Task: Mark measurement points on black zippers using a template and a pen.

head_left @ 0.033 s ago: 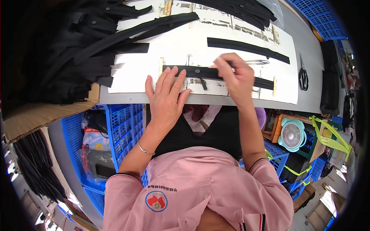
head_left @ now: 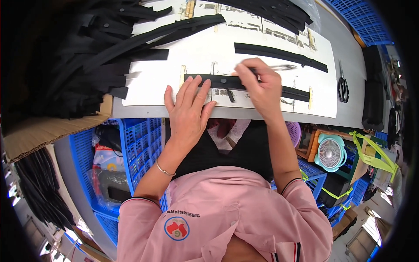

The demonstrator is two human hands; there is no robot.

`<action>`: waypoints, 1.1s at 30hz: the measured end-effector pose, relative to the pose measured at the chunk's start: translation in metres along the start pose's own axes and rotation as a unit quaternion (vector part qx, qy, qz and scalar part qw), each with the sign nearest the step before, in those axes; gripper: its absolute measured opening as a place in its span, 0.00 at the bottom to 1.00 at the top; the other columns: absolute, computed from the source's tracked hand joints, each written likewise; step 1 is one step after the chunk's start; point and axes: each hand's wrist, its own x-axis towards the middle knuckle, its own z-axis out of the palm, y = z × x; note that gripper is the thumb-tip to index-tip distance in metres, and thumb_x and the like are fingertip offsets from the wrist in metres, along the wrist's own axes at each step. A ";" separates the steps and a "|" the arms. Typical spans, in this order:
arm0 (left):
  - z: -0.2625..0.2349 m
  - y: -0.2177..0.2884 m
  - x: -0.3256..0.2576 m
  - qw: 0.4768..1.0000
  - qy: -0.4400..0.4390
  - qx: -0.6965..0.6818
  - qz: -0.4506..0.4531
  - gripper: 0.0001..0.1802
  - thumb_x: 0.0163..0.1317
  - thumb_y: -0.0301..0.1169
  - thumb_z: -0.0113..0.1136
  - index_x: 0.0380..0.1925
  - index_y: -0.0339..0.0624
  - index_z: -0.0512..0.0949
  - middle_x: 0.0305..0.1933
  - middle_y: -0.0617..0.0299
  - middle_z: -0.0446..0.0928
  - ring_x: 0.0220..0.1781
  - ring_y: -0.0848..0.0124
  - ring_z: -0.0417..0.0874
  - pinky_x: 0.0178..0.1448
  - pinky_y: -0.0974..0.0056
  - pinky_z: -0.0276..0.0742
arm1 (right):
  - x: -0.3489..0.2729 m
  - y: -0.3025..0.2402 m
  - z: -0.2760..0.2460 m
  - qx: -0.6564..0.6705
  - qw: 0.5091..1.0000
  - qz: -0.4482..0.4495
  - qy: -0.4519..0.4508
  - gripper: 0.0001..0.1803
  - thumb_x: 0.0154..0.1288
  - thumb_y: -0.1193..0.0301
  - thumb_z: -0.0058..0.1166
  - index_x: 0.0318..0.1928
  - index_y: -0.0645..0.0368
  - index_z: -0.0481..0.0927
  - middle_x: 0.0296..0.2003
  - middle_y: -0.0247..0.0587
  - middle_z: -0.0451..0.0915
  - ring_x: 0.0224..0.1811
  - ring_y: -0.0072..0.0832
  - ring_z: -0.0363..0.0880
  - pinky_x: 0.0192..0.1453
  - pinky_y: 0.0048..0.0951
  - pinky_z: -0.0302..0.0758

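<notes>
A long black fabric strip (head_left: 288,92) lies across the near part of a white marked board (head_left: 200,48). My left hand (head_left: 187,111) rests spread on the strip's left end, holding it flat with the fingertips. Over the middle of the strip, my right hand (head_left: 264,87) is closed around a slim tool (head_left: 283,67). The tool's metal end sticks out to the right, too blurred to tell its kind. Between the hands a round dark stud (head_left: 223,81) shows on the strip, and a short black tab (head_left: 230,95) points down from its lower edge.
Another black strip (head_left: 281,56) lies farther back on the board. Black strips pile up at the left (head_left: 100,52). Black-handled scissors (head_left: 343,87) lie on the grey table right of the board. Below are blue crates (head_left: 133,148) and a turquoise fan (head_left: 331,153).
My right hand has shifted slightly left along the strip, carrying the slim tool with it. My left hand and the strip have stayed in place.
</notes>
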 end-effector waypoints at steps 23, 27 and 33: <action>0.000 -0.002 0.001 0.999 0.003 -0.032 -0.007 0.26 0.65 0.41 0.68 0.62 0.47 0.80 0.66 0.59 0.76 0.72 0.62 0.73 0.79 0.40 0.47 | 0.005 0.024 0.026 -0.121 0.987 -0.065 -0.081 0.06 0.67 0.71 0.64 0.36 0.62 0.87 0.29 0.36 0.86 0.31 0.26 0.76 0.40 0.28 0.71; -0.001 -0.002 0.002 0.999 0.002 -0.033 -0.009 0.26 0.65 0.41 0.68 0.62 0.46 0.81 0.66 0.59 0.76 0.72 0.62 0.73 0.79 0.40 0.47 | 0.007 0.027 0.022 -0.166 0.972 -0.109 -0.125 0.05 0.63 0.70 0.65 0.34 0.58 0.88 0.25 0.34 0.81 0.31 0.28 0.72 0.42 0.31 0.68; -0.002 0.000 0.004 0.999 0.004 -0.033 -0.005 0.26 0.65 0.40 0.68 0.62 0.45 0.81 0.65 0.59 0.76 0.71 0.61 0.73 0.79 0.40 0.47 | 0.009 0.030 0.024 -0.160 0.971 -0.137 -0.110 0.07 0.61 0.67 0.67 0.29 0.56 0.87 0.23 0.33 0.81 0.30 0.31 0.68 0.39 0.33 0.67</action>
